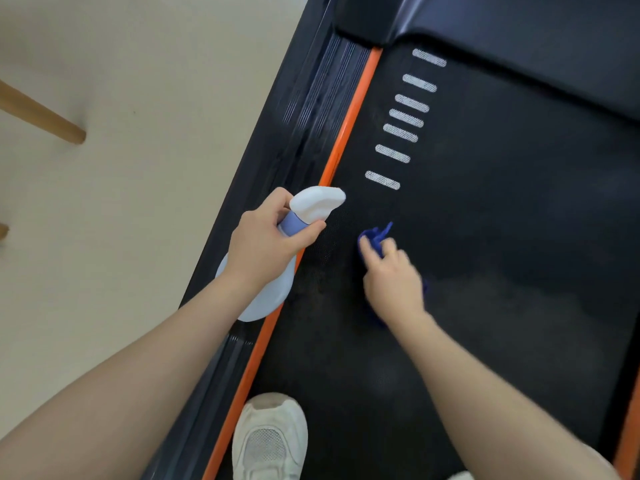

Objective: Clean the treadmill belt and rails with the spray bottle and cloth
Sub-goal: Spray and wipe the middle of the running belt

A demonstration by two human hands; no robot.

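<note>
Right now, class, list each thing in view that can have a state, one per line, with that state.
Spray bottle: gripped at its neck, nozzle aimed over the belt.
Left hand: holds the bottle.
Cloth: bunched, against the belt.
Right hand: grips the cloth, blurred.
Belt: dull patches showing.
Shoe: standing on the belt.

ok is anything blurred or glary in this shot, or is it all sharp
Head view: the right hand and the blue cloth under it are smeared by motion; the left hand and spray bottle are fairly sharp. The ribbed side rail is streaked near the top. Light is soft and even, with dull sheen on the belt and no hard glare. Wide-angle lens bends the edges.
</note>
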